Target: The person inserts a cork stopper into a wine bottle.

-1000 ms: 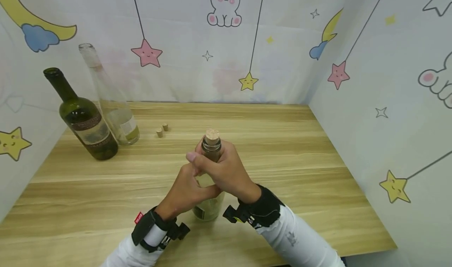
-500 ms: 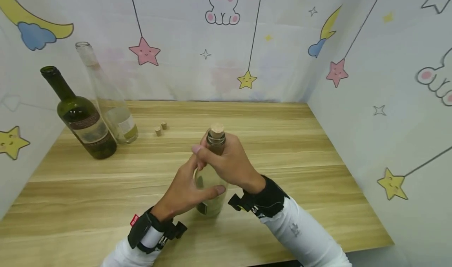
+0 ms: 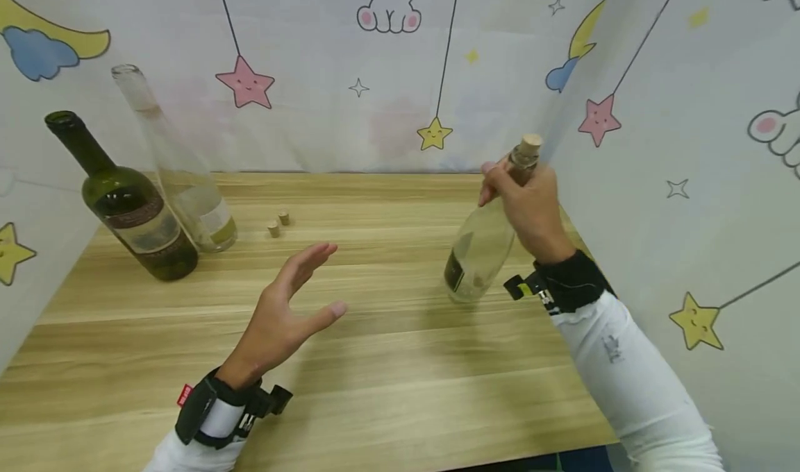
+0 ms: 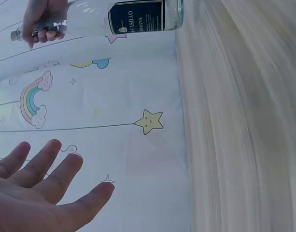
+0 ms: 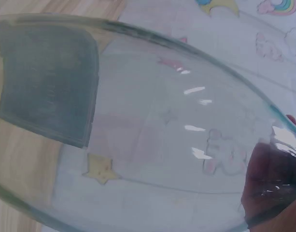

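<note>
My right hand [image 3: 531, 212] grips a clear glass bottle [image 3: 481, 250] by its neck, over the right part of the table. A cork [image 3: 532, 141] sits in the bottle's mouth, and its upper part sticks out. The bottle leans, with its neck towards the back right and its base low over the table. In the left wrist view its dark label [image 4: 137, 16] shows. The right wrist view is filled by the glass body [image 5: 152, 121], with fingers seen through it. My left hand [image 3: 281, 312] is apart from the bottle, fingers spread, nothing in it.
At the back left of the wooden table [image 3: 375, 375] stand a green wine bottle [image 3: 140, 215] and a clear bottle [image 3: 203, 212], both without corks. Two small corks [image 3: 273, 230] lie to their right. Patterned cloth walls [image 3: 325, 132] enclose the back and sides.
My right hand has carried the corked bottle from the middle to the right and back. My left hand has let go of the bottle and moved left.
</note>
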Demonstrator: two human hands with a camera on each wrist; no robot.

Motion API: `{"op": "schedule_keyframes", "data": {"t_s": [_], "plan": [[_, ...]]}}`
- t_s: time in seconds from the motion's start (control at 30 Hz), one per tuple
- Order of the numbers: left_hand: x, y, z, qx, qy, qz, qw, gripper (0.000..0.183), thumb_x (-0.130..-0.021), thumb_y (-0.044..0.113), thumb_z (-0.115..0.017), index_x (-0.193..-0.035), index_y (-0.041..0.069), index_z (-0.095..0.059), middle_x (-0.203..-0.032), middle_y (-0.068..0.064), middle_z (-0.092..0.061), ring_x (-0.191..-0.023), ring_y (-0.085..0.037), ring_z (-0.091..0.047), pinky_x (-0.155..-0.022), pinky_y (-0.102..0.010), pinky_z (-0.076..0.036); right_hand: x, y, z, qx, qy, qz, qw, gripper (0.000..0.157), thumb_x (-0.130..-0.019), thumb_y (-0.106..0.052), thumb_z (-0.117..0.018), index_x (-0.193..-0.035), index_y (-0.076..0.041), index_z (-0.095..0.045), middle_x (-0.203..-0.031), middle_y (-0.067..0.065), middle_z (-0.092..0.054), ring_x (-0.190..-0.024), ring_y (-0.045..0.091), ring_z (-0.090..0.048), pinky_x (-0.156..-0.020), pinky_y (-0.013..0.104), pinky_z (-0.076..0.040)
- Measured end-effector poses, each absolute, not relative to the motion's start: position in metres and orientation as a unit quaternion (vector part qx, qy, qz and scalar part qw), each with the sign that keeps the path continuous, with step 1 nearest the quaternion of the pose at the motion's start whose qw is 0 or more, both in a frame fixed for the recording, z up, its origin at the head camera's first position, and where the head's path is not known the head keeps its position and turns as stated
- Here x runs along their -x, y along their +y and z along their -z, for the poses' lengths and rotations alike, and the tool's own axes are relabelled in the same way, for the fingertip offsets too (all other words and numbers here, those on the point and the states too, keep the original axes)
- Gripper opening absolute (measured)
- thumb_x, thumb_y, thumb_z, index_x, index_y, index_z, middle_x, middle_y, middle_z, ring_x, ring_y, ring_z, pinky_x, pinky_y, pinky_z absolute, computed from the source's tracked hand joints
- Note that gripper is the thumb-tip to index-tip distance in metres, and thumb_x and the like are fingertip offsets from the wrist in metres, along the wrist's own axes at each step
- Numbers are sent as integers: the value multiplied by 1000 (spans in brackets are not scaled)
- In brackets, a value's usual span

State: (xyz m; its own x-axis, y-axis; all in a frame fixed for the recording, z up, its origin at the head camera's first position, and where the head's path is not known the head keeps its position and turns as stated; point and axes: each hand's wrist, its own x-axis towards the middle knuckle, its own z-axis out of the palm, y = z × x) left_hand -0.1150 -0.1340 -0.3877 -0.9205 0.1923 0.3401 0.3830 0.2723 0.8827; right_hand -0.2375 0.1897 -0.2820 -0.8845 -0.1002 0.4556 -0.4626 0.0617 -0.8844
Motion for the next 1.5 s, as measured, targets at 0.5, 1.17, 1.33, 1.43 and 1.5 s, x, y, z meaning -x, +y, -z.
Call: {"op": "schedule_keyframes", "data": {"t_s": [0.5,1.17,1.33,1.43,1.5], "plan": [[124,-150,396,170,-791,580,93,78,-87,3,-77,-151,23,-37,-153,1,-44,-141,-20,-40,-116,-50,-31,324,311,271,5,-657,-715,237,16,-91,0,-70,-75,1,-64,-60,7,-63,-44,16,-62,-49,20,-55],[138,-158,402,160,-799,570,103,79,-85,-2,-78,-151,16,-38,-153,0,-42,-144,-18,-34,-116,-57,-29,360,355,285,100,-645,-714,254,14,-88,-6,-76,-83,-4,-63,-65,6,-65,-47,15,-64,-54,19,-56],[140,-156,403,159,-800,570,101,80,-84,-3,-77,-151,18,-38,-153,-1,-42,-144,-18,-33,-115,-60,-28,365,361,289,108,-651,-710,246,12,-89,-7,-75,-83,-5,-64,-66,6,-65,-49,15,-64,-57,19,-56],[142,-154,405,160,-800,570,97,80,-85,-3,-77,-151,17,-38,-154,-1,-42,-144,-18,-33,-115,-59,-28,368,364,289,108,-657,-706,241,13,-89,-9,-75,-82,-5,-65,-66,5,-66,-51,15,-64,-59,18,-56],[144,-152,406,159,-800,570,97,80,-85,-2,-77,-151,16,-38,-154,-1,-42,-144,-18,-33,-116,-58,-28,371,365,288,102,-662,-704,236,14,-88,-11,-76,-81,-5,-66,-67,5,-66,-53,15,-65,-62,18,-56]]}}
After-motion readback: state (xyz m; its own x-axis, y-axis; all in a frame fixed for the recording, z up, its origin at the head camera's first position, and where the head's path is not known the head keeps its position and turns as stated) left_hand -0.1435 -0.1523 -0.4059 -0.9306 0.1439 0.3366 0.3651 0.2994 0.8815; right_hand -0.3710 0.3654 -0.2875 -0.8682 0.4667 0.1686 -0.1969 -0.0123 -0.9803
